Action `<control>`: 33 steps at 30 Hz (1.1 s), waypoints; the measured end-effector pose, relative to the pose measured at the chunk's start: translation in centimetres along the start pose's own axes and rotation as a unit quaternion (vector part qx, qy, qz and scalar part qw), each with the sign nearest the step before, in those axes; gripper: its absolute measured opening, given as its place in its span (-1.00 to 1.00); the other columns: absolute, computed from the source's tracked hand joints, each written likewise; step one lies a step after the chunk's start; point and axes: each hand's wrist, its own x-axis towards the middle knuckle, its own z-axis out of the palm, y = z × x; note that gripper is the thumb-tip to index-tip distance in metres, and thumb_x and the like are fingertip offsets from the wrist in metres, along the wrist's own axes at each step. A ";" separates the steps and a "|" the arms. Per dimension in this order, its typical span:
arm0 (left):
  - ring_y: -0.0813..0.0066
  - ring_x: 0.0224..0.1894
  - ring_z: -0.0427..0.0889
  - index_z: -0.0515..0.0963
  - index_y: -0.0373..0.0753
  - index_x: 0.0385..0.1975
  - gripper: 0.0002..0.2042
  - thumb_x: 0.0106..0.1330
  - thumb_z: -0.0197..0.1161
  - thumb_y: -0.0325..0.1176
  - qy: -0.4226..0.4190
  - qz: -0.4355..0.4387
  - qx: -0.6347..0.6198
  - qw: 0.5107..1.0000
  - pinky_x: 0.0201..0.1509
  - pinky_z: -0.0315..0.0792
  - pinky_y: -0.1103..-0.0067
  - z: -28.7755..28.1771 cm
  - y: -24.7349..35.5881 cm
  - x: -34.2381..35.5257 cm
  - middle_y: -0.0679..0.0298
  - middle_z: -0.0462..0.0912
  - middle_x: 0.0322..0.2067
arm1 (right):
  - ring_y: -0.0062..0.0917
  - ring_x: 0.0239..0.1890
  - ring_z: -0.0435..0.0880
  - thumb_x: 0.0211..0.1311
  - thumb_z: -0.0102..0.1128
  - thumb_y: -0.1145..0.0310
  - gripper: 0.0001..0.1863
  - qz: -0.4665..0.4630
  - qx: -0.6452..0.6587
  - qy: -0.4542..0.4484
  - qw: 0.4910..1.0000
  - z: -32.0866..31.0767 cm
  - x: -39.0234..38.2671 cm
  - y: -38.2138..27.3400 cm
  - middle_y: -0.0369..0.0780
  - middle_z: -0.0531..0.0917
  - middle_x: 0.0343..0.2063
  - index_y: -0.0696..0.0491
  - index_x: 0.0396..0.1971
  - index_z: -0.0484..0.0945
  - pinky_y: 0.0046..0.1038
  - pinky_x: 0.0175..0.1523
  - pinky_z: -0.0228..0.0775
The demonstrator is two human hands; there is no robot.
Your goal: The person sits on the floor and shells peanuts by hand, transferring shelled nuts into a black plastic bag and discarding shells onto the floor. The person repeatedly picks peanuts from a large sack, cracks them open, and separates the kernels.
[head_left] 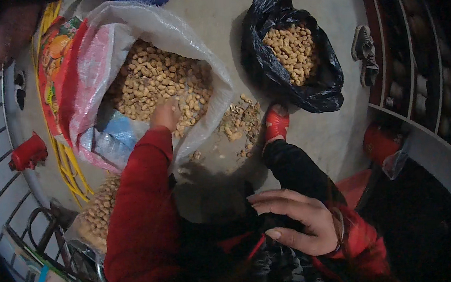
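Observation:
A large woven plastic sack (212, 62), white with a red printed side, stands with its mouth spread wide at the upper left. Unshelled peanuts (151, 75) fill much of its inside. My left hand (165, 114) reaches over the near rim and touches the peanuts; its fingertips are hard to make out among them. Over my lap, my right hand (300, 221) hovers with thumb and fingers apart, holding nothing. To the upper right sits a black plastic bag (327, 90) with more peanuts (292, 53) in it.
Shell scraps (240, 124) lie on the concrete floor between sack and bag, beside my red shoe (277, 122). A clear bag of peanuts (100, 217) rests by my left arm. Yellow hose (69, 174) runs along the sack. Shoes (365, 53) stand near the rack at right.

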 end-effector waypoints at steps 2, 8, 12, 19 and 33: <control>0.21 -0.37 0.48 0.46 -0.17 -0.40 -0.83 -0.03 0.12 -0.35 0.073 0.020 -0.104 0.992 -0.27 0.36 0.43 -2.9 1.2 0.4 0.12 0.45 -0.44 | -0.25 0.00 0.35 0.01 0.04 0.49 -0.63 -0.014 -0.019 0.006 1.000 0.5 -0.1 -0.8 0.01 0.36 -0.08 0.23 -0.12 0.33 -0.39 0.07 0.14; 0.57 -0.51 0.45 0.46 -0.16 -0.44 -0.91 0.03 0.14 -0.40 0.130 -0.006 -0.388 0.913 -0.58 0.34 0.64 -17.3 9.9 -4.9 0.32 0.48 -0.52 | -0.40 0.01 0.33 0.10 -0.02 0.39 -0.61 -0.034 0.101 0.104 0.989 3.3 0.7 -2.1 -0.11 0.36 -0.06 0.19 -0.05 0.27 -0.43 0.06 0.14; 0.64 -0.48 0.41 0.38 -0.23 -0.34 -0.86 0.09 0.08 -0.48 0.139 0.059 -0.576 0.803 -0.59 0.33 0.72 -22.9 15.3 -12.5 0.31 0.42 -0.39 | -0.47 0.00 0.32 0.18 -0.14 0.22 -0.58 -0.030 0.432 0.153 0.888 5.1 4.2 -2.4 -0.21 0.37 -0.08 0.09 0.01 0.24 -0.43 0.06 0.14; 0.43 -0.16 0.36 0.28 -0.32 -0.25 -0.82 0.13 -0.08 -0.55 0.355 0.215 -0.598 0.686 -0.02 0.26 0.50 -20.7 18.8 -18.7 0.14 0.34 -0.21 | -0.47 -0.02 0.36 0.22 -0.31 0.10 -0.55 -0.104 0.734 -0.053 0.669 9.1 7.6 -3.8 -0.24 0.43 -0.11 0.10 -0.04 0.29 -0.41 0.10 0.14; 0.10 0.05 0.27 0.36 -0.22 -0.23 -0.78 0.23 -0.17 -0.31 0.263 0.290 -0.693 0.606 0.16 0.07 0.30 -22.0 18.1 -18.1 0.14 0.45 -0.22 | -0.45 -0.01 0.37 0.22 -0.37 0.12 -0.55 -0.087 0.736 -0.017 0.671 7.9 8.0 -3.5 -0.19 0.41 -0.07 0.09 -0.02 0.27 -0.35 0.11 0.14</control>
